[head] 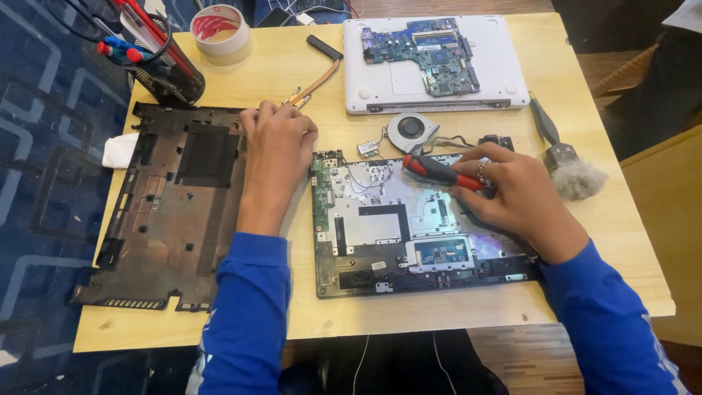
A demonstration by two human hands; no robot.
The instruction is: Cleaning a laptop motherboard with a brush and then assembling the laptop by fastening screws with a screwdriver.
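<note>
An opened laptop chassis [380,241] with bare metal plates and small boards lies on the wooden table [453,307] in front of me. My right hand [515,194] rests on its upper right part and grips a red-and-black screwdriver [439,170] lying nearly flat, tip pointing left. My left hand [276,146] is loosely curled, fingers down on the table between the chassis and a dark laptop bottom cover [172,212] at the left; whether it holds a small part is hidden. Both sleeves are blue.
A white laptop shell [504,66] carrying a blue circuit board [428,51] sits at the back. A round fan [412,130], a copper heat pipe [316,77], a tape roll [219,29], a mesh pen cup [164,69] and a brush [563,153] lie around.
</note>
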